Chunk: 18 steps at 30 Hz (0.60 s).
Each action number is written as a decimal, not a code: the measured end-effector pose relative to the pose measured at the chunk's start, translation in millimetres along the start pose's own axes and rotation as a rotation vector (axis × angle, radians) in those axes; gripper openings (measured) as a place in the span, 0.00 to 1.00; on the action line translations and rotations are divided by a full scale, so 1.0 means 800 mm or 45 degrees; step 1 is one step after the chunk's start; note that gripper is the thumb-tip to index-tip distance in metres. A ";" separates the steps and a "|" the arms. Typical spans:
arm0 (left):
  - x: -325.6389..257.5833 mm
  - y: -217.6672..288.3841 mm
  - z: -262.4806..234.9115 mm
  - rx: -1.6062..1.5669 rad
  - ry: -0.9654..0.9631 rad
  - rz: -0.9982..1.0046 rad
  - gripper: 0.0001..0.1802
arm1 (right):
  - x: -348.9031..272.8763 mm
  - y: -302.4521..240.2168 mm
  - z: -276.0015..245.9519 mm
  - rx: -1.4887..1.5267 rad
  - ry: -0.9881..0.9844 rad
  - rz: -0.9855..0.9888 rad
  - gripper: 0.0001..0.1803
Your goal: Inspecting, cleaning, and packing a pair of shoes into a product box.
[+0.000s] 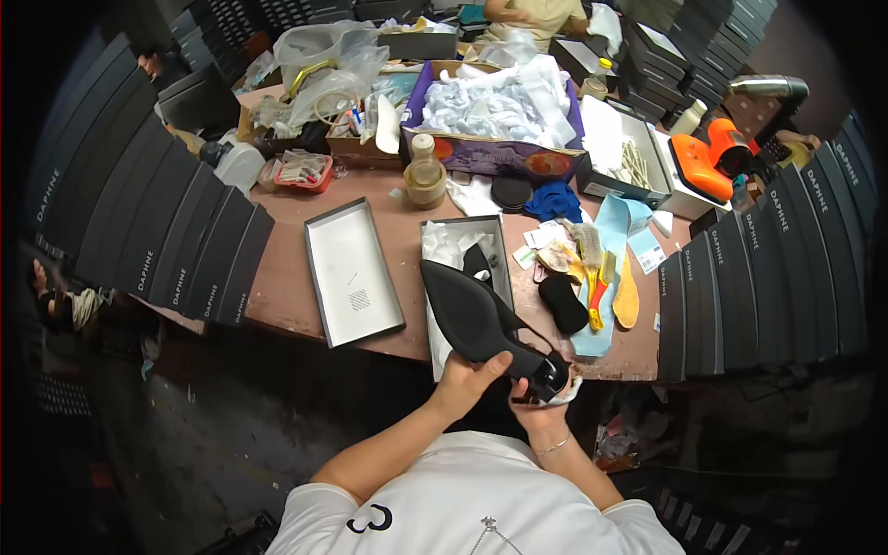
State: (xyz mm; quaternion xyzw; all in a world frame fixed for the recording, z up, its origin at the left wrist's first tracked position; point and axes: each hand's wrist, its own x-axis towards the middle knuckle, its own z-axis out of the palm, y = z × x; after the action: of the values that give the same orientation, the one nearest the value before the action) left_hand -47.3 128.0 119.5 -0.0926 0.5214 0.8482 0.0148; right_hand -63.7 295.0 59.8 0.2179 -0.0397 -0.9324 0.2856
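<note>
Head view. The black pointed shoe is held sole-up over the near edge of the worktop, its toe pointing to 11 o'clock above the open shoe box and its heel at 5 o'clock. The left hand is closed around the rear part of the shoe from the 7 o'clock side, thumb laid across the sole. The right hand is closed on a white cloth pressed against the heel area; how tightly the fingers curl cannot be told.

The step in hand appears to be wiping the heel end. To do it well, judging from this grip:
- Keep the left hand firm and the shoe steady; let only the cloth move.
- Support the shoe above the box, clear of the black strapped shoe and tissue inside.
- Use light pressure so the finish is not marked.

At 2 o'clock lie a yellow-handled brush, a black pad and a tan insole; the box lid lies at 10 o'clock.
</note>
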 end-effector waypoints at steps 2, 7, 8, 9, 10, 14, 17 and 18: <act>0.002 0.002 0.012 0.068 0.030 0.094 0.14 | -0.004 0.015 -0.007 0.133 0.056 0.062 0.24; 0.001 0.006 0.025 0.118 0.031 0.074 0.16 | 0.000 0.023 -0.013 0.241 0.030 0.199 0.19; 0.001 0.006 0.026 0.143 0.032 0.087 0.16 | 0.002 0.023 -0.015 0.234 0.032 0.212 0.19; 0.001 0.005 0.026 0.137 0.033 0.081 0.16 | 0.003 0.022 -0.019 0.227 0.034 0.224 0.18; 0.001 0.005 0.025 0.131 0.032 0.076 0.16 | 0.004 0.023 -0.020 0.219 0.034 0.236 0.18; 0.002 -0.001 0.017 0.216 0.020 0.089 0.16 | 0.003 0.030 -0.018 0.245 0.045 0.263 0.18; 0.001 -0.001 0.011 0.200 -0.036 0.071 0.17 | 0.001 0.033 -0.018 0.232 0.059 0.302 0.19; 0.001 0.001 0.012 0.160 -0.053 0.078 0.16 | 0.000 0.033 -0.017 0.224 0.077 0.308 0.20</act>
State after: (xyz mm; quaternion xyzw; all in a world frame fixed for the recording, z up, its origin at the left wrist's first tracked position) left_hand -49.8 135.8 124.4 -0.0579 0.5757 0.8156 0.0052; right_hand -44.0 273.7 52.5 0.2636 -0.1386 -0.8771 0.3767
